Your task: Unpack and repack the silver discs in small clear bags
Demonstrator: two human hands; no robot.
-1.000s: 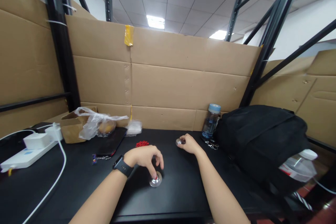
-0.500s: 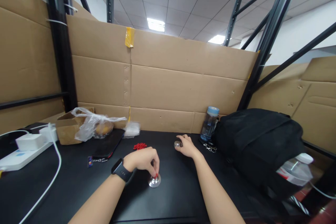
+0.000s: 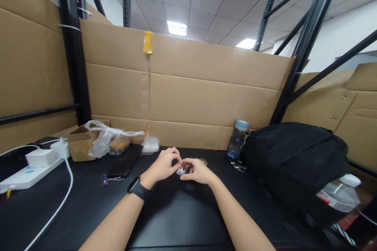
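Note:
My left hand (image 3: 163, 165), with a black watch on the wrist, and my right hand (image 3: 198, 171) meet over the middle of the black table (image 3: 182, 219). Both pinch a small shiny silver dome-shaped piece (image 3: 180, 170) between their fingertips; a tiny red bit shows at its top. A second small clear or silver piece (image 3: 203, 161) lies on the table just behind my right hand. The red pile seen earlier is hidden behind my left hand.
A black backpack (image 3: 294, 160) fills the right side, with a blue-capped water bottle (image 3: 238, 139) and keys (image 3: 238, 166) beside it. At left lie a phone (image 3: 123, 160), a plastic bag of food (image 3: 110, 141), a paper box (image 3: 79, 145), a white power strip (image 3: 26, 172) and cable. Cardboard walls stand behind.
My left hand lifted the silver piece off the table and carried it back; my right hand left its small piece on the table and came in to meet it.

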